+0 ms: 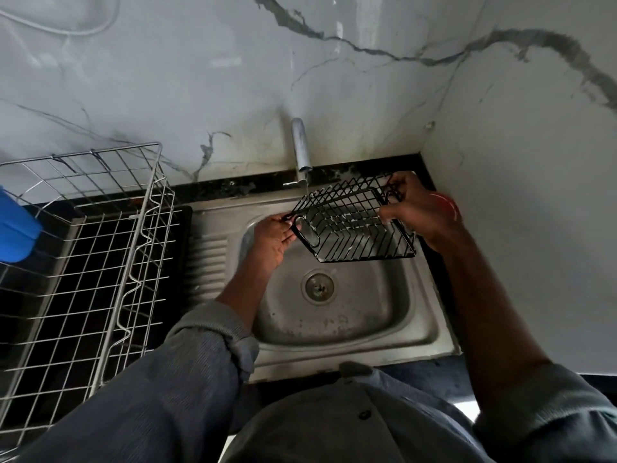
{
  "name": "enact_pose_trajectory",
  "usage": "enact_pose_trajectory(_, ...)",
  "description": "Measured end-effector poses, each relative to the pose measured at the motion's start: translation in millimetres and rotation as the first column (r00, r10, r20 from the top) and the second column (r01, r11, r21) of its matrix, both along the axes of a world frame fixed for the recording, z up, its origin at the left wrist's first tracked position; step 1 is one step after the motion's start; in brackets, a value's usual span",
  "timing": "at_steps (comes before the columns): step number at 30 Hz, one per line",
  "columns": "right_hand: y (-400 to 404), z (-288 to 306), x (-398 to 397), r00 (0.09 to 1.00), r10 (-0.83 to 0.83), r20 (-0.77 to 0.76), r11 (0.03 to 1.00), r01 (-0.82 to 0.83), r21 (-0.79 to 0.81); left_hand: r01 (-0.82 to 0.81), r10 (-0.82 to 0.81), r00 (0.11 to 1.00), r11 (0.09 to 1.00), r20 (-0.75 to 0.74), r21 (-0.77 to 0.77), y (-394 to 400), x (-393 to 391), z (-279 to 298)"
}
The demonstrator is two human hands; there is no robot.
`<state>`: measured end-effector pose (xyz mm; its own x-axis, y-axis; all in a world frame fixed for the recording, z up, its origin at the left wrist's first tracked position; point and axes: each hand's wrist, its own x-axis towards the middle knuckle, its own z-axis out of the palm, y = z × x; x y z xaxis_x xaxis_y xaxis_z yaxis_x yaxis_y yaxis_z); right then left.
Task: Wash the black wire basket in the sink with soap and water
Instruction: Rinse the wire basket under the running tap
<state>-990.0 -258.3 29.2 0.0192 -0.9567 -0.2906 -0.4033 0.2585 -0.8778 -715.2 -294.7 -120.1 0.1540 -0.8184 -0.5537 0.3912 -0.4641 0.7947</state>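
From the head view, the black wire basket (354, 225) is held tilted above the steel sink (337, 315), just under the tap (300, 145), where a thin stream of water runs onto its upper left corner. The left hand (272, 240) has its grip closed on the basket's left end, fingers curled round the rim wire. The right hand (417, 208) holds the right end, its grip pinching the wire at the far corner. The drain (318, 286) sits below the basket in the basin. To the left on the dark tabletop (213, 190) stands a silver wire dish rack (100, 255), a blue object (16, 228) at its edge.
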Motion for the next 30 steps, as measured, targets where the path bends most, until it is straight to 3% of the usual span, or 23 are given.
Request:
enact_pose_trajectory(10, 4, -4, 0, 0.996, -0.035, 0.088, 0.999, 0.033, 0.028, -0.068, 0.068, 0.998, 0.998, -0.016, 0.007, 8, -5, 6)
enact_pose_trajectory(23, 4, 1, -19, 0.986, -0.132, 0.103, 0.991, 0.132, 0.006, -0.010, 0.009, 1.000, 0.994, 0.011, 0.113, -17, -31, 6)
enact_pose_trajectory(30, 0, -14, -38, 0.981, -0.191, 0.013, 0.981, 0.191, -0.010, 0.030, -0.028, 0.999, 0.981, -0.016, 0.193, -34, -51, 15)
